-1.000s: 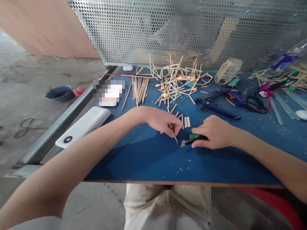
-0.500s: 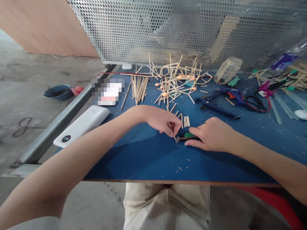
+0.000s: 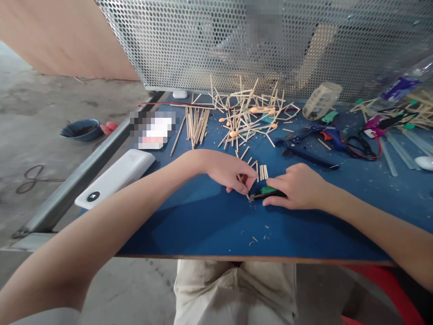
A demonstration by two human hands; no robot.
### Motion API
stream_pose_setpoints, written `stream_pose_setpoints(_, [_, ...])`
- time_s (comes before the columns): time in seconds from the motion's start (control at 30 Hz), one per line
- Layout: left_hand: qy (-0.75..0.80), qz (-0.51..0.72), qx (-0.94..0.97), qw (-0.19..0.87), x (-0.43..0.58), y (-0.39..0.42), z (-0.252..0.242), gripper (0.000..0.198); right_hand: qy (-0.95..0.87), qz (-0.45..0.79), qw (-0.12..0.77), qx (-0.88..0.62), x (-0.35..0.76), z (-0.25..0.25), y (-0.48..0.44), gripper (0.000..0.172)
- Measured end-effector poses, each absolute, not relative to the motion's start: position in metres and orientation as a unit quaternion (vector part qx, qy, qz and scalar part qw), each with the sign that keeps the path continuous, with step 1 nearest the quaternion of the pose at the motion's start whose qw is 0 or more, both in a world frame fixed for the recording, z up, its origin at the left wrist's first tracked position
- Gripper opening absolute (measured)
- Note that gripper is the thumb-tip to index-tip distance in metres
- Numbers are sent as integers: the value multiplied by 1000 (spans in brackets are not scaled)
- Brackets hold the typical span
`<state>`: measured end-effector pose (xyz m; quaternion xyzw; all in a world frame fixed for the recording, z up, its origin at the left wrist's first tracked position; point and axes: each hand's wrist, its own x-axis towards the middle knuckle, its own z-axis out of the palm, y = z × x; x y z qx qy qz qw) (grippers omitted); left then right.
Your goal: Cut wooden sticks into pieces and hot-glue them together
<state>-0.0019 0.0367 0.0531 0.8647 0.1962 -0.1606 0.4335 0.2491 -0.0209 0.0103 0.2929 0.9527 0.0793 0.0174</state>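
Note:
My left hand (image 3: 237, 174) is closed in a pinch on a thin wooden stick (image 3: 248, 197), whose lower end shows below the fingertips. My right hand (image 3: 294, 187) grips a small hand tool (image 3: 269, 193) with black and green parts and a grey metal tip; its exact kind is partly hidden by the fingers. The tool's tip touches or lies right beside the stick's end; I cannot tell which. Just beyond my hands, several short cut sticks (image 3: 263, 172) lie side by side. Small shavings (image 3: 255, 239) are scattered nearer the table edge.
Behind my hands lie a bundle of sticks (image 3: 196, 125) and a tangled pile of stick frames (image 3: 250, 106) with orange ends. A blue glue gun (image 3: 333, 135) and blue-handled tool (image 3: 309, 157) are to the right. A white power bank (image 3: 117, 178) lies left; a mesh panel (image 3: 189, 49) stands behind.
My right hand and the tool have shifted very slightly, the thumb a touch up and to the right. My left hand keeps its pinch on the stick in nearly the same spot.

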Motion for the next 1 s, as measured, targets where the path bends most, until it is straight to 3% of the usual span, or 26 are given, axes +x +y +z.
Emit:
stream_pose_setpoints(0.47, [202, -163, 870, 419, -1, 39, 50, 14, 948, 110, 33, 296, 245, 12, -26, 60])
stream_pose_setpoints(0.77, [191, -144, 884, 401, 1, 39, 48, 13, 946, 57, 70, 311, 250, 21, -27, 61])
stream_pose_setpoints(1.0, [197, -138, 886, 397, 1, 39, 45, 13, 949, 83, 18, 303, 254, 9, -17, 62])
